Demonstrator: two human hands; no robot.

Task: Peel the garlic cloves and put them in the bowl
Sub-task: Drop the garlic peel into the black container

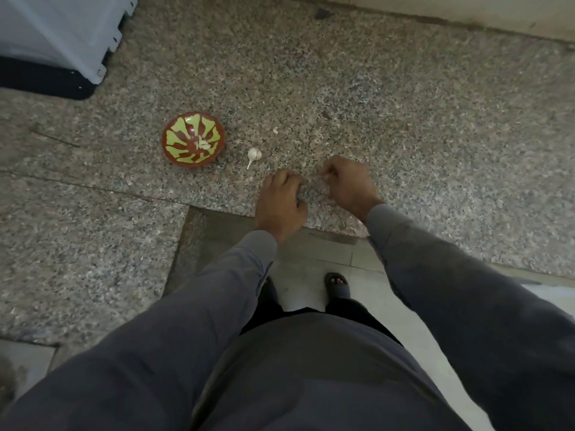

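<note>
Appliance point(59, 32): white, on dark base, far-left corner of table point(404, 104). Count: one.
Bowl point(193, 139): red with green pattern, upright on table, left of hands. Count: one.
Peeled cloves point(203, 145): pale pieces in bottom of bowl, apparently two or three; exact count not clear.
Bulb point(254, 155): part garlic head with stalk, on table just right of bowl, apart from it. Count: one.
Scrap point(275, 130): small pale fragment on table beyond bulb; skin or clove, not clear. Count: one.
Left hand point(281, 199): over near edge of table, fingers curled downward. Grip: nothing visible in it; contents cannot be told.
Clove point(323, 175): small pale piece at fingertips of right hand, between both hands, blurred. Count: one seen.
Right hand point(348, 185): just beside left hand, apart from it. Grip: narrow, fingertips pinched on clove.
Step in hand: judged as peeling one clove, skin being pulled off above table.
Progress: judged partway; some cloves in bowl, bulb not yet used up.
Next move: calls for stripping remaining skin, then carrying clove left past bulb and releasing over bowl.
</note>
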